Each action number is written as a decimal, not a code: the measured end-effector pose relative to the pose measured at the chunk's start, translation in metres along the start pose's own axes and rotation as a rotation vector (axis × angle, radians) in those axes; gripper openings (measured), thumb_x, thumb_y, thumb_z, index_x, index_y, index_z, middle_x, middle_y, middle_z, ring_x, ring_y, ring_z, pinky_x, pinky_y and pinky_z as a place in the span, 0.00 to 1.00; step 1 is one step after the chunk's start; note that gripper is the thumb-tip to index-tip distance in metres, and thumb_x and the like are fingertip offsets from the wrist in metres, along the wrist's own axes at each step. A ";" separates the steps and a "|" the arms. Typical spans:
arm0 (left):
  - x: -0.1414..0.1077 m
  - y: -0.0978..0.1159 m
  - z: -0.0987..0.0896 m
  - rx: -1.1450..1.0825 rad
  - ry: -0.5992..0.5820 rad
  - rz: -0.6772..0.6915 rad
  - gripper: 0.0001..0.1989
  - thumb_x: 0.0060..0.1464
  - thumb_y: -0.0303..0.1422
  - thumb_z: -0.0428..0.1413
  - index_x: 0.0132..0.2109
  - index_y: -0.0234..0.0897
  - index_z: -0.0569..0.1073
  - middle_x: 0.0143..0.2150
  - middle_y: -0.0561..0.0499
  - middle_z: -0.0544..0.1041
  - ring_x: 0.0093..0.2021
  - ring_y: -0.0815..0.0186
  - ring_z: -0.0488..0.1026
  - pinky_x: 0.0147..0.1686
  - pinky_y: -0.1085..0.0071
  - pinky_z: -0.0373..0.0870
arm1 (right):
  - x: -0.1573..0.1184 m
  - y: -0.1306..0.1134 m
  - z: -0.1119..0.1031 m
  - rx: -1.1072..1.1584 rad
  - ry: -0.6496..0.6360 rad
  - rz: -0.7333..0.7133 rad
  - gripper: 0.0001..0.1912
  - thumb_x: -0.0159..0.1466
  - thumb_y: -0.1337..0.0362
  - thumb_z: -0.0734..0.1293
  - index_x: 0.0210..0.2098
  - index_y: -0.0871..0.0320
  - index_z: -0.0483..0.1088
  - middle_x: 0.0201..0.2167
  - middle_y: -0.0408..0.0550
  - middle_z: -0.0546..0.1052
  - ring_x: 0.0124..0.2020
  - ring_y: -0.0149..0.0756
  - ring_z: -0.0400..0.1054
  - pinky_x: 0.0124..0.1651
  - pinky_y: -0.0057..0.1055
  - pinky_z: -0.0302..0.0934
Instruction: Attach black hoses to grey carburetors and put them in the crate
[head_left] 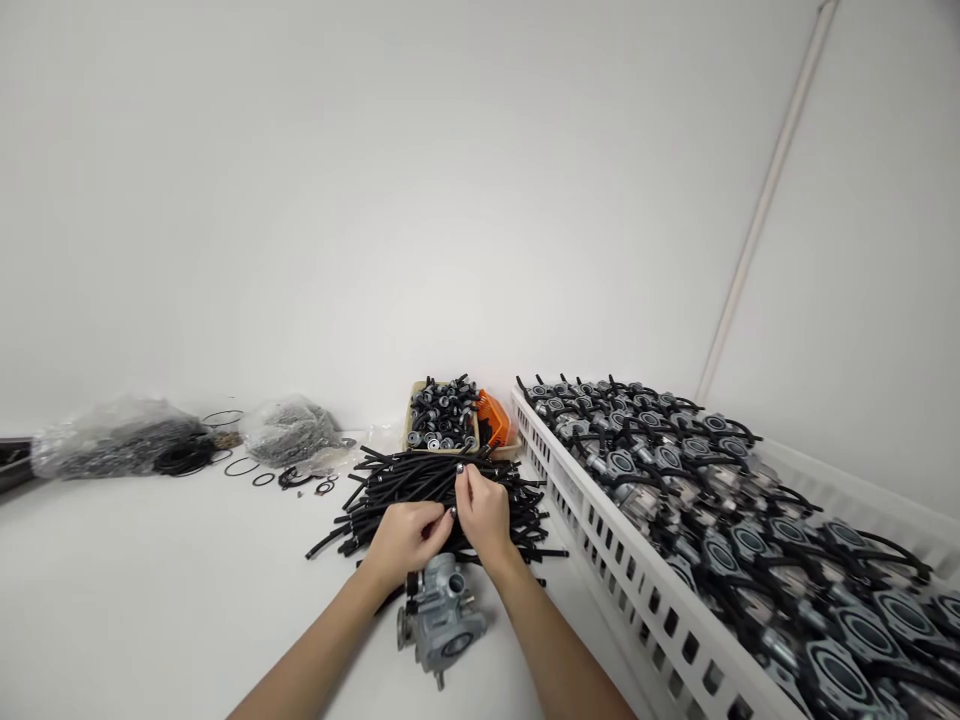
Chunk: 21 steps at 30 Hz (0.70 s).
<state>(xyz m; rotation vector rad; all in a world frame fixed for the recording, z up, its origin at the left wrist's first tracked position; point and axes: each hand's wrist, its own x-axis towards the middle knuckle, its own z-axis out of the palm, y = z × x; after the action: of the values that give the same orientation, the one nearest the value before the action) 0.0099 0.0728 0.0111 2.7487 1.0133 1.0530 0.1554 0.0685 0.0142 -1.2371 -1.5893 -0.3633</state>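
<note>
My left hand (409, 540) is closed, thumb against curled fingers, over the near side of a pile of black rubber hoses (405, 480). Close on its right, my right hand (484, 510) is also closed, thumb and forefinger pinched together and pointing away from me. Whatever the fingers of either hand hold is hidden or too small to make out. Between my forearms, just below the hands, a grey metal carburetor (442, 625) rests on the white table (187, 610), with a round opening at its top.
A white slatted crate (592, 520) full of carburetors with black hoses fills the right side. Behind the hoses stand a tray of small black-and-silver parts (442, 415) and an orange basket (495, 420). Plastic bags (120, 440) and black rings (262, 479) lie at left.
</note>
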 end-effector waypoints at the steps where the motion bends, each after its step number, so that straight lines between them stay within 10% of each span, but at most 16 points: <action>1: 0.000 0.000 0.001 0.010 0.008 0.007 0.20 0.61 0.32 0.44 0.20 0.36 0.60 0.18 0.56 0.62 0.21 0.72 0.57 0.25 0.72 0.52 | 0.000 -0.001 0.000 0.004 -0.004 0.000 0.21 0.70 0.63 0.51 0.24 0.57 0.64 0.16 0.44 0.72 0.17 0.30 0.66 0.24 0.27 0.46; 21: -0.001 0.004 0.006 0.077 0.057 -0.005 0.18 0.57 0.27 0.45 0.20 0.37 0.65 0.19 0.53 0.70 0.20 0.72 0.64 0.25 0.73 0.54 | -0.002 -0.004 0.007 0.038 -0.028 0.017 0.21 0.69 0.63 0.52 0.22 0.56 0.64 0.15 0.43 0.71 0.16 0.30 0.64 0.24 0.27 0.46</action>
<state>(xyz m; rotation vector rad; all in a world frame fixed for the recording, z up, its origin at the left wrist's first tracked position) 0.0150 0.0705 0.0069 2.7890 1.0901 1.1216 0.1486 0.0710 0.0115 -1.2305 -1.6016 -0.3045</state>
